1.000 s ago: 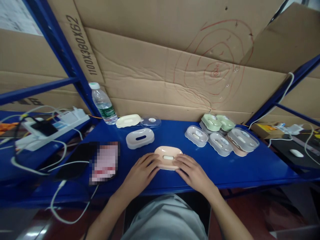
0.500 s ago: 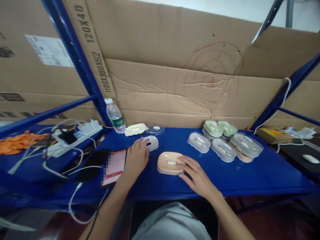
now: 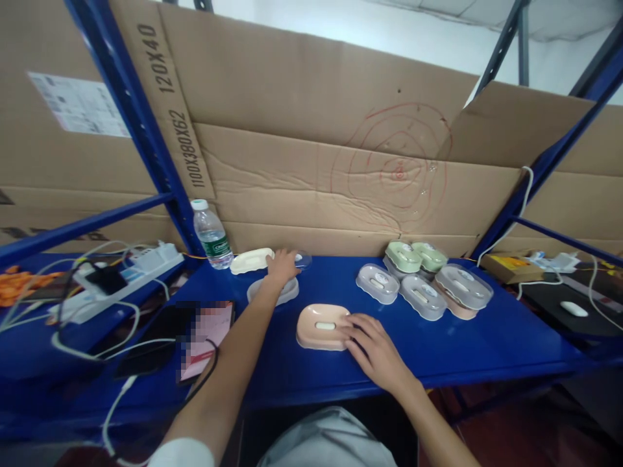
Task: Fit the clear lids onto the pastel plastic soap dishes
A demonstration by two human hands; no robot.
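Observation:
A peach soap dish (image 3: pixel 318 326) lies upside down near the front of the blue shelf (image 3: pixel 467 340). My right hand (image 3: pixel 372 347) rests flat against its right side, fingers spread. My left hand (image 3: pixel 282 264) is stretched far back and lies on a clear lid (image 3: pixel 302 260) beside a cream soap dish (image 3: pixel 250 261). A grey-white dish (image 3: pixel 291 291) sits under my left forearm. Whether the left fingers grip the lid I cannot make out.
A cluster of green, grey and peach soap dishes with clear lids (image 3: pixel 423 279) stands at the right. A water bottle (image 3: pixel 211 234), a power strip with cables (image 3: pixel 121 275) and a phone (image 3: pixel 207 337) lie at the left. Cardboard (image 3: pixel 316 168) walls the back.
My left hand left the peach dish, passed over the grey-white dish and reached back to the clear lid. My right hand stayed at the peach dish.

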